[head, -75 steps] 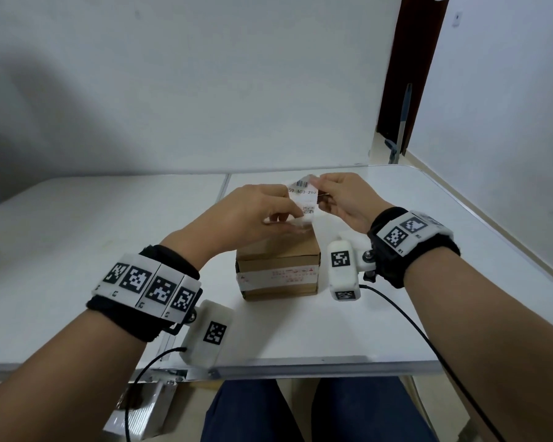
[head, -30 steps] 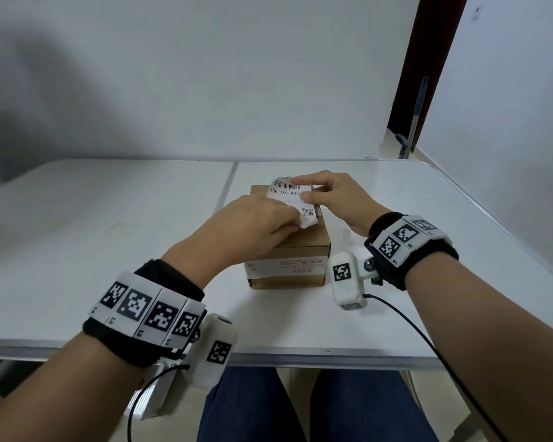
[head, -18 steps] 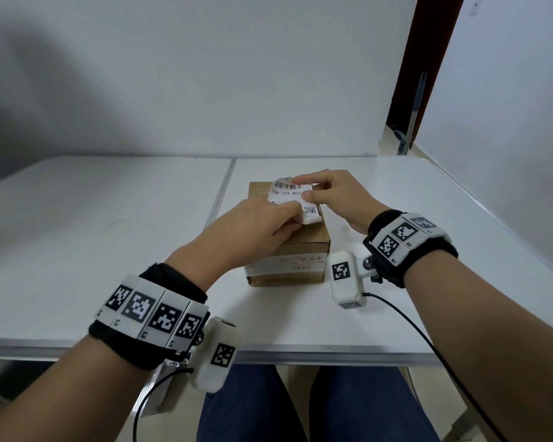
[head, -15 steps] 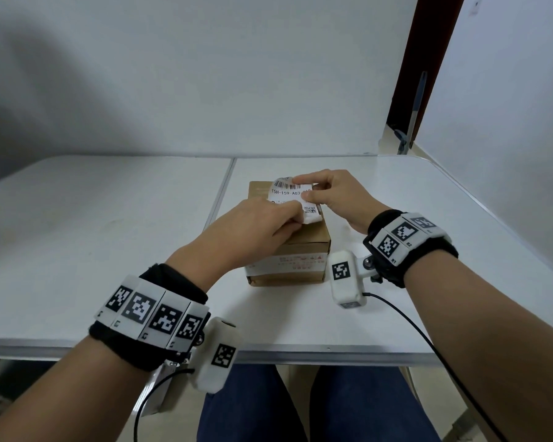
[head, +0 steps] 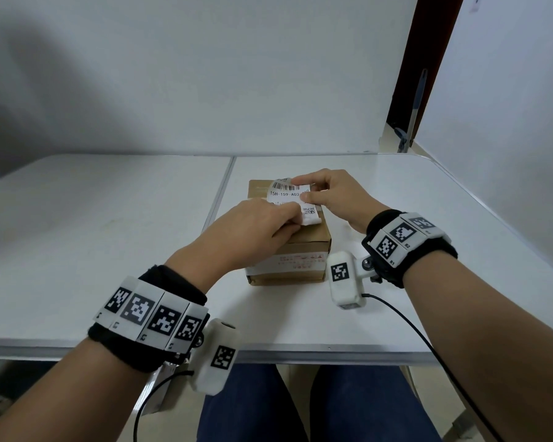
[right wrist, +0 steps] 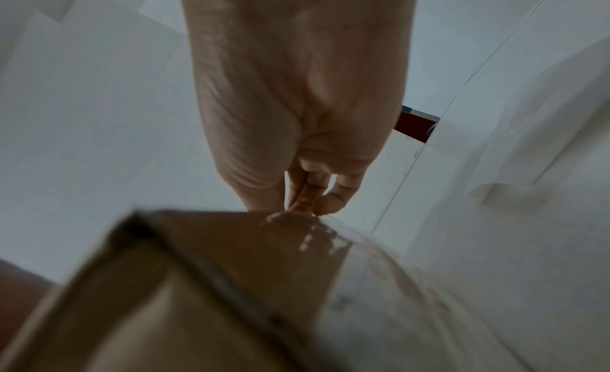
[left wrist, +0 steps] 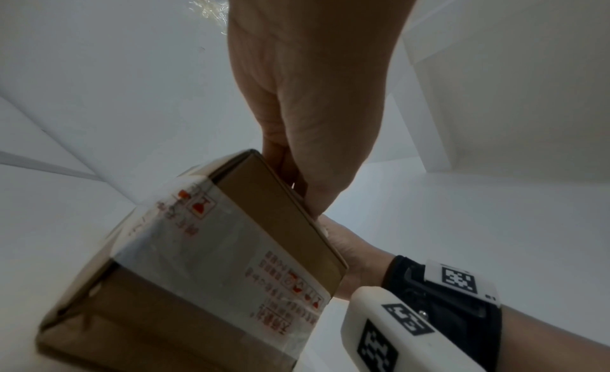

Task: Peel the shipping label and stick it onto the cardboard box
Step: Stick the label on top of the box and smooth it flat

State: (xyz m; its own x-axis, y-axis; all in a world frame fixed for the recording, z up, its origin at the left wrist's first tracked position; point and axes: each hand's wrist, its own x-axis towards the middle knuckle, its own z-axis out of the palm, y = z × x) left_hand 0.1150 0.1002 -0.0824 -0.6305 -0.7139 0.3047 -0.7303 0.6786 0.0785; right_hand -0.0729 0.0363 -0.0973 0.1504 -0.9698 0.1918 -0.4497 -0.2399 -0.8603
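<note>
while both hands pinch it, curled white paper label [head: 292, 199], taped brown cardboard box [head: 304, 250]

The shipping label [head: 292, 199], held up in the air between both hands 2.5 s ago, now lies on top of the cardboard box [head: 288, 250], its near end curling up at the box's near right corner. The left hand [head: 256, 224] now holds its near edge down there, and the right hand [head: 329, 194] pinches its far right side low over the box. In the last second nothing more shifts.
</note>
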